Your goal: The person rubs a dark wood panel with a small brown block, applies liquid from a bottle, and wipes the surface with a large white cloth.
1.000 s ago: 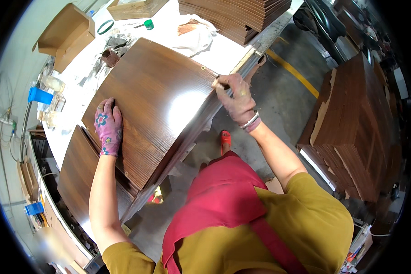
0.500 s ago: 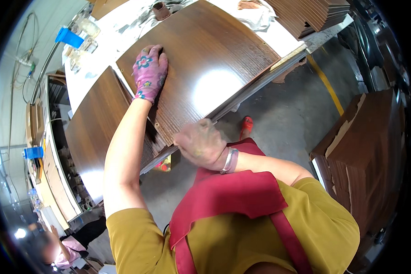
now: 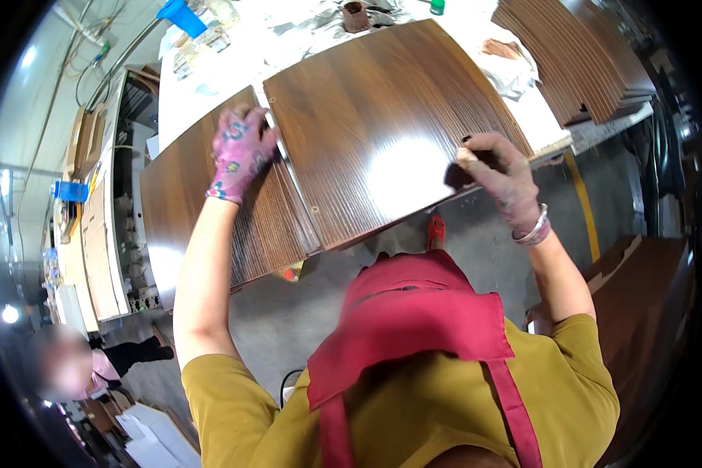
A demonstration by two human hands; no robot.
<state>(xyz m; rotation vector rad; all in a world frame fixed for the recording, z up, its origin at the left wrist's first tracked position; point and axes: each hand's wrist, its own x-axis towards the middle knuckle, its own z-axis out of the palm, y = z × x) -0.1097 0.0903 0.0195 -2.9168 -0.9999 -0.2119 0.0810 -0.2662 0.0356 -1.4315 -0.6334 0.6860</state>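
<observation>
Two brown wood-grain panels lie side by side on a white-topped table, a narrow gap between them. On the right edge of the left panel rests my left hand, in a pink flowered glove. Its fingers are apart and slightly bent, with the thumb toward the gap. My right hand, in a stained glove, is at the near right corner of the right panel. Thumb and fingers pinch a small pale piece, perhaps cloth or sponge; its kind is unclear. A dark patch shows just below the pinch.
A stack of brown panels stands at the table's far right, beside a stained white cloth. A brown pot, a green cap and a blue container are at the back. Another person is at lower left.
My left hand has gone from the right panel onto the left one. My right hand has swung from the near edge to the right panel's right corner. The panels now appear closer to level.
</observation>
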